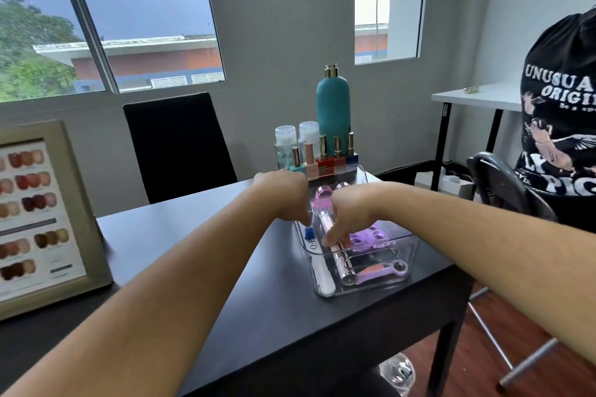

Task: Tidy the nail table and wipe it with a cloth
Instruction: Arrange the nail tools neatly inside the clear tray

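Both hands in the clear tray (325, 292), sorting tools

Nearest, our right hand (346, 222) pinches the pink pen (335, 243); our left hand (285, 195) reaches in, grip hidden; a nudge could shove the tray into the polish bottles (322, 156) behind and topple them on the table (225, 267)

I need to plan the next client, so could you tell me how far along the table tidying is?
Mostly tidied: the polish bottles stand grouped at the back, and the tools lie in the clear tray. In hand: both hands, left and right, are arranging tools in the tray, right fingers on the pink pen. Left: wiping the table; no cloth is visible.
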Demonstrator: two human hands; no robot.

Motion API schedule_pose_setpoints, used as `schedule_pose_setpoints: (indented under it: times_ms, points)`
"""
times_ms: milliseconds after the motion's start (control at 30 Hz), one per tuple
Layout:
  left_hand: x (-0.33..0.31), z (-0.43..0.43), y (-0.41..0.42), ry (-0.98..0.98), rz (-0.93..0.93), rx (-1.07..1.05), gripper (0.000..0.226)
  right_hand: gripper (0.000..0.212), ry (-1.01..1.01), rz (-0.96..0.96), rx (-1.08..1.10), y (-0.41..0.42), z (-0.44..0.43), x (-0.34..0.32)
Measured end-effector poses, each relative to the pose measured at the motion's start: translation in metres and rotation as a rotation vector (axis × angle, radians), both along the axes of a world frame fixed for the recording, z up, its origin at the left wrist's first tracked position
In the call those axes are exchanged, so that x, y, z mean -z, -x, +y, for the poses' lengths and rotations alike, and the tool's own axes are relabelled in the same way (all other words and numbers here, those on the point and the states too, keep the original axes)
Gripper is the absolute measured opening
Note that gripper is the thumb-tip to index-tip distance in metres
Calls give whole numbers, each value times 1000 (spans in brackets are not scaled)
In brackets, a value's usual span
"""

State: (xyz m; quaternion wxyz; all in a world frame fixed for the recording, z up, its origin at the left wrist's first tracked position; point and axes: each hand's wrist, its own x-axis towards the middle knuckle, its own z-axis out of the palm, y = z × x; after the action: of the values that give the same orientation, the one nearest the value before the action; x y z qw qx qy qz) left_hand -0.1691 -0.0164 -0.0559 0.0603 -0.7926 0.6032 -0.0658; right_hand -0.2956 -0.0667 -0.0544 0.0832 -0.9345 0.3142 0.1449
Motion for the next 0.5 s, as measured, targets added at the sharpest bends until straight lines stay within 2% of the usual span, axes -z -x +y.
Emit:
schedule_pose_setpoints:
  times_ms: [233, 500]
  points:
    - [6, 0, 8, 5, -139, -79, 55, 35, -14, -32, -13, -4, 4, -3]
    - [12, 0, 25, -24, -147, -124, 37, 31, -12, -272, 38, 31, -8, -23]
